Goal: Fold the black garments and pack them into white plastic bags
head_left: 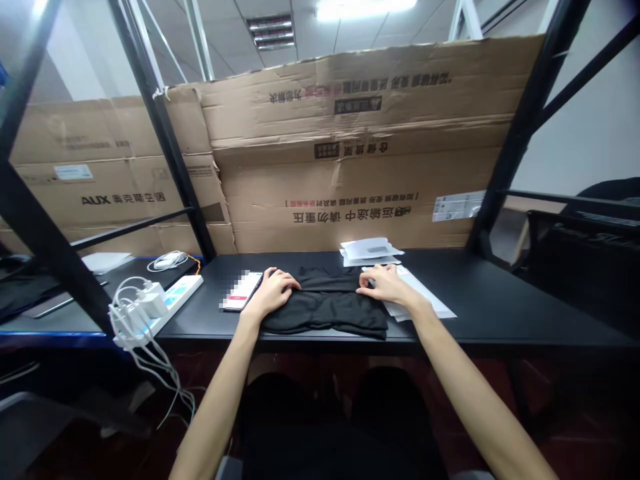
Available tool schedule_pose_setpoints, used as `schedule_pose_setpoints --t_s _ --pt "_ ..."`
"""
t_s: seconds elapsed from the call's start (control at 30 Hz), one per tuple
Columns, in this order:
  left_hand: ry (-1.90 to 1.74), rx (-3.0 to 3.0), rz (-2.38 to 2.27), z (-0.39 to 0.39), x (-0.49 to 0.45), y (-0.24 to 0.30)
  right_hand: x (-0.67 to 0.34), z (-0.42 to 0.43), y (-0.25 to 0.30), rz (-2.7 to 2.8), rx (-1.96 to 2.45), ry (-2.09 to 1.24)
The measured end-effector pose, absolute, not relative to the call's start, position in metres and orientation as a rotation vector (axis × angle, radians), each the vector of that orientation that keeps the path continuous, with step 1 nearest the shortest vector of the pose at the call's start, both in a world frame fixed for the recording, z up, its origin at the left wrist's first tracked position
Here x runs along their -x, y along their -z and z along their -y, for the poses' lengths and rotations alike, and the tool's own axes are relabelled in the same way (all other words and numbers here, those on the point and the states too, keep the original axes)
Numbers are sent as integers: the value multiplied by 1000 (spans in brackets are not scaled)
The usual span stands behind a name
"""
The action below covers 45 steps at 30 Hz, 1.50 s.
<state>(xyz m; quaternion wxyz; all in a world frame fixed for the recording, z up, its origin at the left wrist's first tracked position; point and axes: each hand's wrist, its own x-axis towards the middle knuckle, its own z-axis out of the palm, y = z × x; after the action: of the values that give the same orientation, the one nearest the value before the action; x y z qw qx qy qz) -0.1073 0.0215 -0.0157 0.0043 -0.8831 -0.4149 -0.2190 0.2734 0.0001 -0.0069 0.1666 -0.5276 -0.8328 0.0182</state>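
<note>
A folded black garment [325, 308] lies on the black table [500, 307] near its front edge. My left hand [273, 291] rests on the garment's left end with fingers curled over the cloth. At the right end, my right hand [387, 285] pinches the cloth's upper edge. Both forearms reach in from below.
A phone [243, 291] lies just left of the garment. White papers [371, 251] and a clear flat bag [425, 300] sit to the right and behind. A white power strip [160, 303] with chargers and cables hangs over the left edge. Cardboard sheets [350, 147] stand behind; black frame posts flank the table.
</note>
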Motion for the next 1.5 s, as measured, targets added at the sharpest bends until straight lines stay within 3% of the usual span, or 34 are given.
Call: schedule_pose_setpoints --t_s 0.2,0.3,0.8,1.17,1.5 --pt "983 2689 1338 5 122 16 -265 32 2 2195 1444 -40" --pt "1139 2658 1380 26 138 10 -257 62 -2 2220 1360 -187" --pt "707 2973 1666 58 186 -4 -269 92 -1 2360 1444 -420" --pt "744 2882 1689 45 195 2 -276 101 -11 2334 1513 -553" --pt "734 2786 1713 51 193 -1 -270 99 -8 2264 1516 -407"
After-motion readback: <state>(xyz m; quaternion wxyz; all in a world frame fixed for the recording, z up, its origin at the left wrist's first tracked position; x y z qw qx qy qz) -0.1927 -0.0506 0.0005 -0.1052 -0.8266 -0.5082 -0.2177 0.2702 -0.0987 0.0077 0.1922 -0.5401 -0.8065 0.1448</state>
